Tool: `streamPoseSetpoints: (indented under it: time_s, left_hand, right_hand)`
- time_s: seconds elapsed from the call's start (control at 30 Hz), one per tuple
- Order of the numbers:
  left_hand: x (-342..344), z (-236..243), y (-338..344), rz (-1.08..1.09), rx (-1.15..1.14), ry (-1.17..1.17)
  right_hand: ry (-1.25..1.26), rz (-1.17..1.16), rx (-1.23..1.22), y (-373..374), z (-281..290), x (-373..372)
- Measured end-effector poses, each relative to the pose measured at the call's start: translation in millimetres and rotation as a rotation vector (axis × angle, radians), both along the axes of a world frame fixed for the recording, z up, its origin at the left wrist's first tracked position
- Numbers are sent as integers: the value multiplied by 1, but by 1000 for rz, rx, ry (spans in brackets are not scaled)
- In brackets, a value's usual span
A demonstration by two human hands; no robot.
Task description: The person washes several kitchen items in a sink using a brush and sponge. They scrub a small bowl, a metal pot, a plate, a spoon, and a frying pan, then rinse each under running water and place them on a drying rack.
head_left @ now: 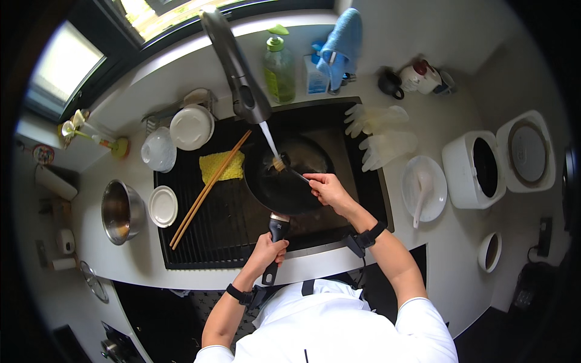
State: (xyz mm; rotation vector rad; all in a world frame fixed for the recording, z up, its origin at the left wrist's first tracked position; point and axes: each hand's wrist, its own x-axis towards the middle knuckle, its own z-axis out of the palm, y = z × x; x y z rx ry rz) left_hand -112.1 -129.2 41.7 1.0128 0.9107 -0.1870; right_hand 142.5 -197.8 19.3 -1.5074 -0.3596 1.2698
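A black frying pan [260, 181] is held over the dark sink [302, 233], its handle pointing toward me. Around that handle my left hand [266, 251] is wrapped. My right hand [330, 190] grips the thin dark handle of a dish brush [279, 163], whose light-brown head is inside the pan. From the grey faucet [251, 103], a stream of water falls onto the pan by the brush head. Left of the pan, a yellow cloth [224, 166] lies under a pair of long chopsticks [200, 209] on the ribbed drainboard [224, 242].
To the left stand a steel bowl [123, 212], a white lid [163, 206] and stacked white bowls [190, 128]. A green pump bottle [279, 72] is behind the sink. Rubber gloves [387, 148], a plate with a white spoon [423, 189] and an open rice cooker [475, 169] are at right.
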Motion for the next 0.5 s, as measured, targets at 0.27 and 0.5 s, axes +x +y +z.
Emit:
streamPoseSetpoints:
  time_s: [0.27,0.5]
  left_hand:
    - [-3,-5,-2,34,-18,-34]
    - [-5,-8,-4,21,-26,-59]
  right_hand:
    - [41,-42,78,-6,16,-14]
    - [-991,133,22,-15,-8,-20]
